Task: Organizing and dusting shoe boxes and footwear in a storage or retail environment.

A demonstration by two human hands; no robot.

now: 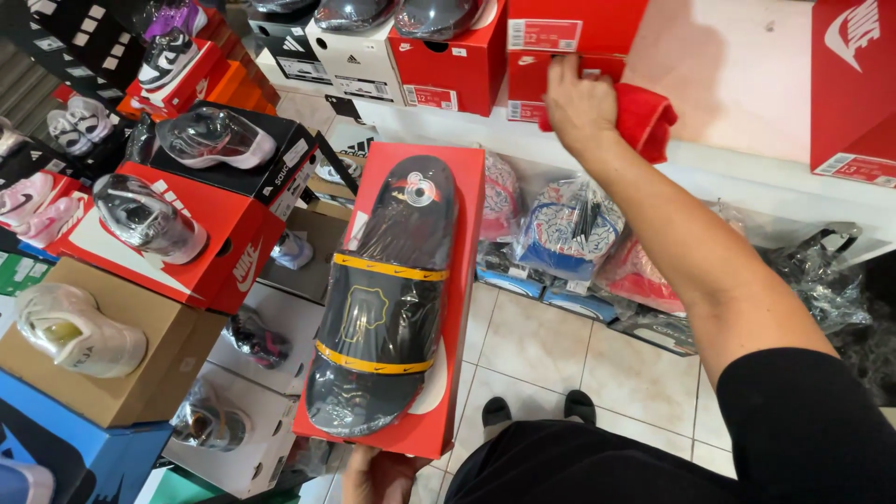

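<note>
My left hand point(378, 474) grips the near end of a long red shoe box point(459, 280) and holds it up in front of me. A black slide sandal point(383, 299) with yellow bands, wrapped in clear plastic, lies on its lid. Stretched forward, my right hand point(577, 105) presses a red cloth point(646, 119) against a white shelf point(737, 84), just below a red box point(537, 79) standing there.
Stacked shoe boxes with plastic-wrapped sneakers point(149, 219) on top fill the left side. More red and white boxes point(359, 56) line the shelf. Wrapped shoes point(569, 229) sit under the shelf on the tiled floor point(541, 345). My feet point(537, 409) show below.
</note>
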